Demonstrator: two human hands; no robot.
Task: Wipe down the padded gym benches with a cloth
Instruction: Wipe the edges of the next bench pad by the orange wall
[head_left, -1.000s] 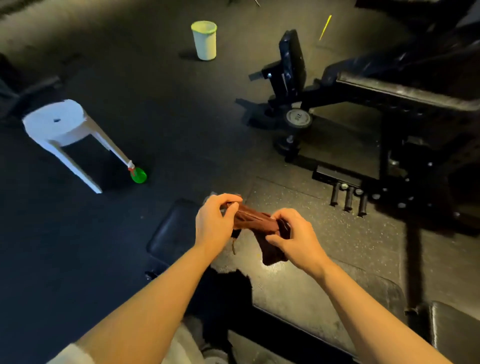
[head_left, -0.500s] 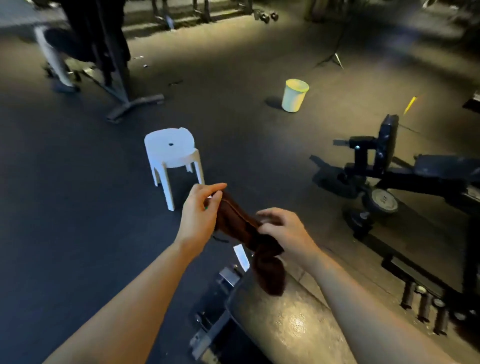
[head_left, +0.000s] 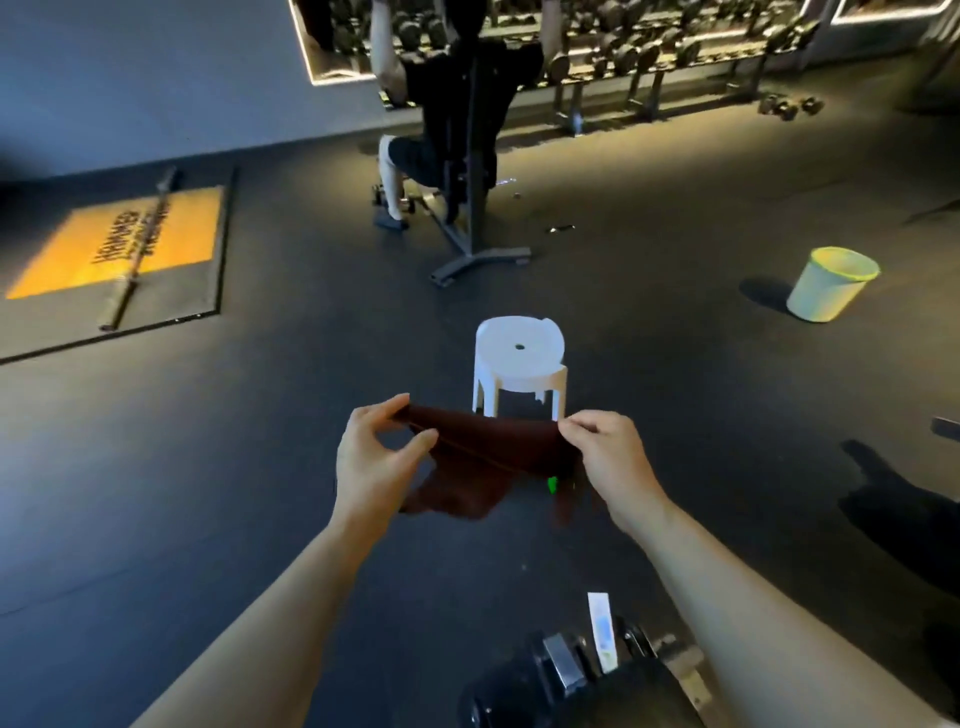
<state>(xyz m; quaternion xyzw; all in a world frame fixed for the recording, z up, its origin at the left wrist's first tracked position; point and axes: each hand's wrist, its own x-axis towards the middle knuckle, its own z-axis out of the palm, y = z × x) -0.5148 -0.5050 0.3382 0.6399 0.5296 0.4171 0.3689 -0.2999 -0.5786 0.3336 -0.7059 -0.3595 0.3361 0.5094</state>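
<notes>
A dark red cloth (head_left: 493, 449) is held stretched in the air between both hands, above the dark floor (head_left: 208, 467). Its left end is pinched by the thumb and curled fingers of the left hand (head_left: 376, 462), its right end by those of the right hand (head_left: 610, 460). A white stool (head_left: 519, 358) stands just behind it. A bench end (head_left: 597, 686) is seen at the bottom edge.

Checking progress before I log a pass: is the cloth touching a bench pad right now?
No, the cloth hangs stretched between the left hand and right hand, over bare floor.
</notes>
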